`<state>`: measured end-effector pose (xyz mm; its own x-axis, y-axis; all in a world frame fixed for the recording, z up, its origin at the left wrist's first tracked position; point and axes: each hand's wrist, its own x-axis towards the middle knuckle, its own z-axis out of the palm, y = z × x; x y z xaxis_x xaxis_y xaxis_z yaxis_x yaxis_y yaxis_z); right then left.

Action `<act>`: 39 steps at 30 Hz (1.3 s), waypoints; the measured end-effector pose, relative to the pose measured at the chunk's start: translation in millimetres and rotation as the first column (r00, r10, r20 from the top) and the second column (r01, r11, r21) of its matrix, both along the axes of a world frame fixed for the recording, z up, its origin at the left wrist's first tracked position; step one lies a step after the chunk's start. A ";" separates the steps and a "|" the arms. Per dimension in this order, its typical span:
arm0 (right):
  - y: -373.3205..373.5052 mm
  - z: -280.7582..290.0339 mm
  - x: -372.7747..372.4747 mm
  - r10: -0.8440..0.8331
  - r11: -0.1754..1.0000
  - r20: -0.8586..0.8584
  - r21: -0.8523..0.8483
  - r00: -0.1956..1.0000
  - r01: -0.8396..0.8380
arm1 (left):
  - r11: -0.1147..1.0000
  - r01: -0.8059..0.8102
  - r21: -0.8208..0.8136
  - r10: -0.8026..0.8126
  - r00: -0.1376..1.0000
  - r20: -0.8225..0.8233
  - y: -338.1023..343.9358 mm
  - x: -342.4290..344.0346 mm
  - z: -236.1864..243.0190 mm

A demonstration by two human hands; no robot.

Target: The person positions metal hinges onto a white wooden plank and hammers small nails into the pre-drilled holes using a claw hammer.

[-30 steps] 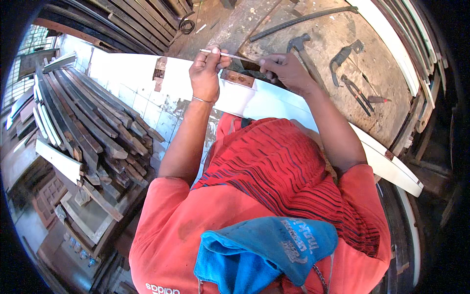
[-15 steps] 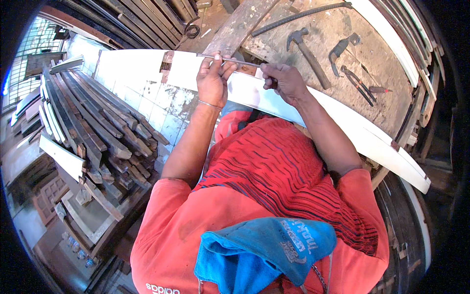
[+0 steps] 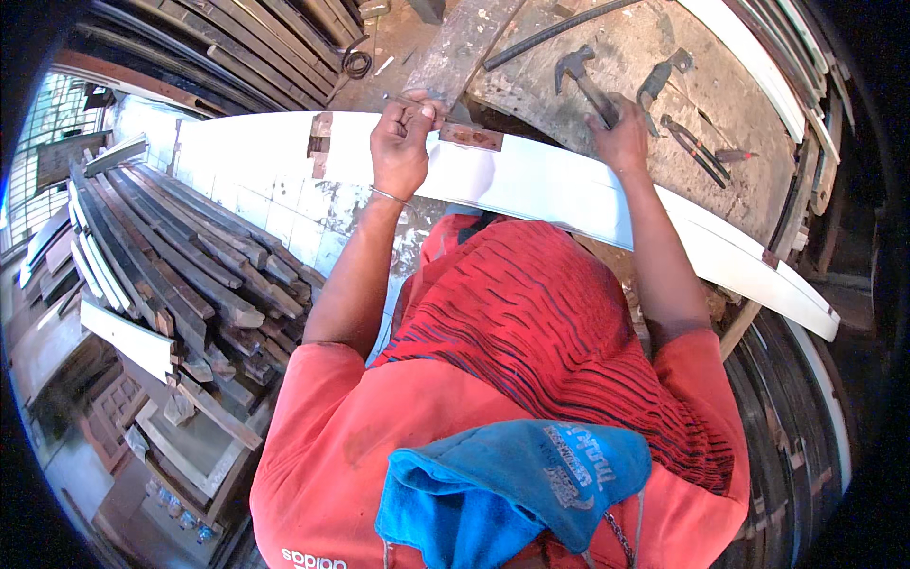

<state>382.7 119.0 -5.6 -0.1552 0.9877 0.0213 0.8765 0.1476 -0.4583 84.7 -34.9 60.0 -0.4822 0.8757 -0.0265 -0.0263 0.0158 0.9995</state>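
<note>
My left hand (image 3: 401, 142) is closed on a thin rod (image 3: 394, 100) just above the long white board (image 3: 531, 180), beside a small brown recess (image 3: 471, 136) in it. My right hand (image 3: 621, 133) grips the handle of a claw hammer (image 3: 574, 64), whose head lies over the worn wooden surface. Close to the right hand are a dark bent tool (image 3: 656, 85), orange-and-black pliers (image 3: 694, 152) and a thin tool with a red-tipped handle (image 3: 737, 156).
A dark bar (image 3: 559, 31) lies at the back. Stacked planks (image 3: 190, 247) fill the left, over a tiled floor (image 3: 294, 213). More timber strips (image 3: 218, 43) stand at the upper left, near a black coil (image 3: 356, 63); white and dark lengths (image 3: 744, 57) line the right.
My right hand has left the rod and moved up and rightward onto the hammer handle. My left hand still holds the rod.
</note>
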 end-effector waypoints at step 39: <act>-139.2 217.3 -62.1 -0.152 0.871 -0.741 -0.413 0.654 -0.266 | 0.822 0.565 0.076 -0.447 0.722 -0.527 30.9 -32.6 -28.0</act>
<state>320.6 -20.1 211.7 -0.3494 0.8937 -0.2816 0.2094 -0.2185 -0.9531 52.1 -4.0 32.0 0.1356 0.9448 0.2983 0.3893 -0.3277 0.8608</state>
